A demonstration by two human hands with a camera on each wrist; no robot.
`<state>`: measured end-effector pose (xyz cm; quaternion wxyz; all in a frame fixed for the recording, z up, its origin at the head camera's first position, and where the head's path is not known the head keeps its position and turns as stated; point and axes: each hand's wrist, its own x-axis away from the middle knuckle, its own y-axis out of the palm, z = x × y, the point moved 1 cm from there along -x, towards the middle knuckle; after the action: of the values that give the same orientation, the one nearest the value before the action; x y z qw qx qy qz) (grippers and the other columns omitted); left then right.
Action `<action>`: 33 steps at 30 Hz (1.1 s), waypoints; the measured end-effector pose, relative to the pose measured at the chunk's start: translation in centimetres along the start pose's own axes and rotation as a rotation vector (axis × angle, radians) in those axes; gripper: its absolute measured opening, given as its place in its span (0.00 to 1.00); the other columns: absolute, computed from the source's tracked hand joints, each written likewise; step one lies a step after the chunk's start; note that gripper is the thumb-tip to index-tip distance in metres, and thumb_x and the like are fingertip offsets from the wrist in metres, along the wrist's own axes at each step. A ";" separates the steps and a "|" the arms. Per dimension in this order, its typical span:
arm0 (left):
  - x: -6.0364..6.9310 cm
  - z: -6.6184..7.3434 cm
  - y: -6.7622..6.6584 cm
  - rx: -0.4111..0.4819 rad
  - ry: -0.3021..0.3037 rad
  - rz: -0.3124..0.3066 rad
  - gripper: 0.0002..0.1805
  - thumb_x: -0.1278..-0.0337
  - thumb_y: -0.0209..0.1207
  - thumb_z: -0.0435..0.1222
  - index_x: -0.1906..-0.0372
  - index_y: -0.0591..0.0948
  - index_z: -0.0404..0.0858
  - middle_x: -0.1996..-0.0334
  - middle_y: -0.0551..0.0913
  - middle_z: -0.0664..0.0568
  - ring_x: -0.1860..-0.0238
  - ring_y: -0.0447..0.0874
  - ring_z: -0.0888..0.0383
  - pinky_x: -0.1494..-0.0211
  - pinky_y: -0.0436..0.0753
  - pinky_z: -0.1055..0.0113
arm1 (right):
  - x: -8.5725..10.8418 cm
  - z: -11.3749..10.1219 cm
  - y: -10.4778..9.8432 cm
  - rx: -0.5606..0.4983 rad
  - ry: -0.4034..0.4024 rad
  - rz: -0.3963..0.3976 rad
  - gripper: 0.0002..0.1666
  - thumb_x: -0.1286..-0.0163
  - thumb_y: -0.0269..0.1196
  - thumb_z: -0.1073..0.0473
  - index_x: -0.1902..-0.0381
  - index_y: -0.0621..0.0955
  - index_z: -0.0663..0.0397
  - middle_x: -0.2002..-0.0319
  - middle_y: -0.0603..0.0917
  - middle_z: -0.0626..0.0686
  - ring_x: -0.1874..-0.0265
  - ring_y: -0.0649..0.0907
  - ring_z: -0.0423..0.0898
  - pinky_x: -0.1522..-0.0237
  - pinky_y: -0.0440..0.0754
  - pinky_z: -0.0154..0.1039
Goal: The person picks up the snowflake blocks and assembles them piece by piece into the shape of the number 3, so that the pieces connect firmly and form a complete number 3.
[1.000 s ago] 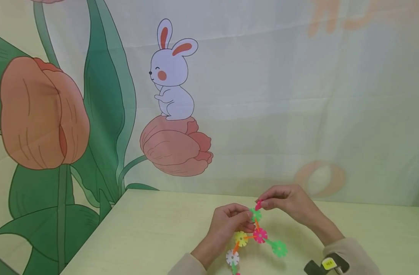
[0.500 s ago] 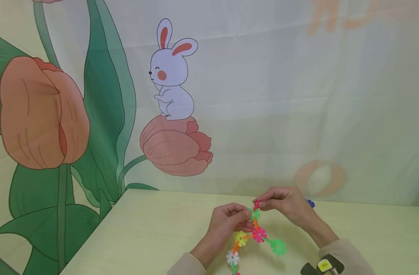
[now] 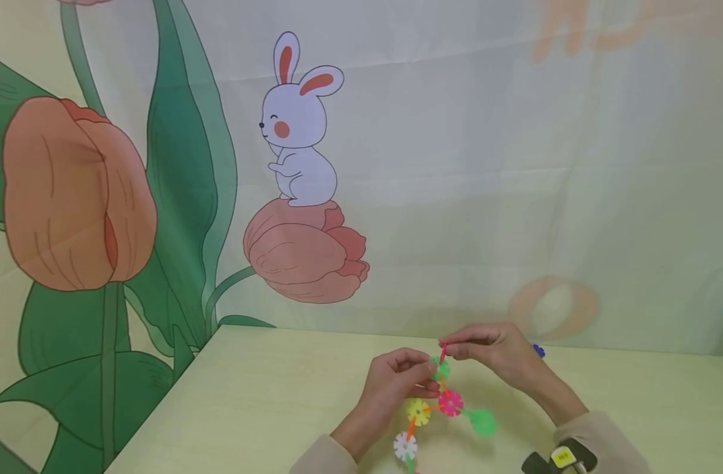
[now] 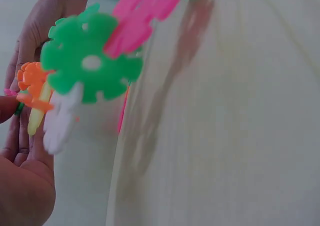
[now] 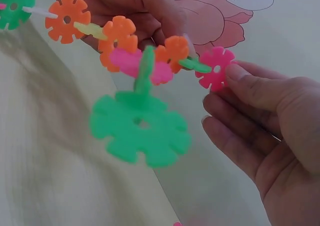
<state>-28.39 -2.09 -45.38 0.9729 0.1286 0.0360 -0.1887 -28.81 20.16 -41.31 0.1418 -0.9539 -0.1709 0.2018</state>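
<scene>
Grip of the right hand (image 3: 504,355) is engaged: thumb and fingers pinch a red-pink disc (image 5: 216,68) by its outer rim. Grip of the left hand (image 3: 397,382) is likewise closed, thumb and fingers holding the upper green disc (image 3: 440,370) at its near side. The two discs touch rim to rim between the hands; how deeply their notches engage cannot be told. Below them hangs the rest of the notched disc chain (image 5: 118,43), raised above the tabletop (image 3: 249,395), with a soft shadow falling beneath. From the pink centre disc (image 3: 451,403) one branch runs right to the outer green disc (image 3: 483,423), its far side free; another runs left through the yellow disc (image 3: 418,412) to the white disc (image 3: 405,446), then out at the bottom of the head view. Both hands work near the tabletop's far edge, close against the printed backdrop (image 3: 427,164), so room ahead is narrow. To the left, a broad stretch of surface separates the left hand from the slanting side edge; to the right, the surface continues past the forearm. One blue piece (image 3: 538,351) sits by the far edge, just beside the right hand. A black device (image 3: 560,459) is noted at the right sleeve (image 3: 604,441).
</scene>
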 end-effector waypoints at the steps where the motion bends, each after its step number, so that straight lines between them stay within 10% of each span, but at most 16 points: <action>1: 0.0 0.0 0.1 0.001 0.000 0.000 0.09 0.34 0.69 0.30 0.56 0.86 0.27 0.69 0.88 0.47 0.71 0.90 0.57 0.57 0.93 0.56 | 0.0 -0.1 0.0 0.005 0.000 -0.004 0.13 0.25 0.69 0.62 0.47 0.90 0.62 0.55 0.91 0.56 0.54 0.91 0.53 0.45 0.87 0.39; 11: -0.1 0.0 0.4 -0.026 -0.010 0.007 0.08 0.36 0.70 0.30 0.58 0.85 0.28 0.66 0.89 0.44 0.70 0.91 0.55 0.56 0.93 0.56 | 0.1 -0.4 -0.2 0.063 0.045 -0.023 0.16 0.22 0.67 0.56 0.42 0.88 0.57 0.49 0.90 0.55 0.51 0.90 0.50 0.40 0.86 0.45; 18: -0.2 0.1 0.5 -0.033 -0.021 0.004 0.07 0.36 0.70 0.30 0.59 0.85 0.30 0.66 0.89 0.44 0.71 0.91 0.55 0.57 0.93 0.56 | 0.2 1.4 -2.3 0.161 0.109 0.154 0.18 0.23 0.69 0.56 0.42 0.87 0.61 0.50 0.91 0.57 0.52 0.91 0.51 0.47 0.88 0.39; 22: -0.2 0.0 0.5 -0.039 -0.025 0.009 0.07 0.37 0.70 0.30 0.60 0.84 0.30 0.66 0.90 0.43 0.71 0.91 0.54 0.57 0.93 0.56 | 0.3 3.1 -3.3 0.310 0.065 0.222 0.16 0.24 0.68 0.64 0.43 0.86 0.65 0.50 0.90 0.58 0.51 0.90 0.56 0.52 0.88 0.34; 33: -0.2 0.0 0.6 -0.032 -0.042 0.012 0.07 0.38 0.70 0.30 0.61 0.84 0.30 0.66 0.89 0.44 0.72 0.90 0.54 0.57 0.93 0.56 | 0.1 7.4 -3.7 0.656 -0.089 0.180 0.14 0.36 0.71 0.77 0.53 0.89 0.64 0.56 0.91 0.56 0.53 0.88 0.59 0.49 0.88 0.58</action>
<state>-28.36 -1.52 -45.22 0.9765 0.1093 0.0177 -0.1848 -32.95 25.04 -46.62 0.4150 -0.8590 -0.0179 0.2993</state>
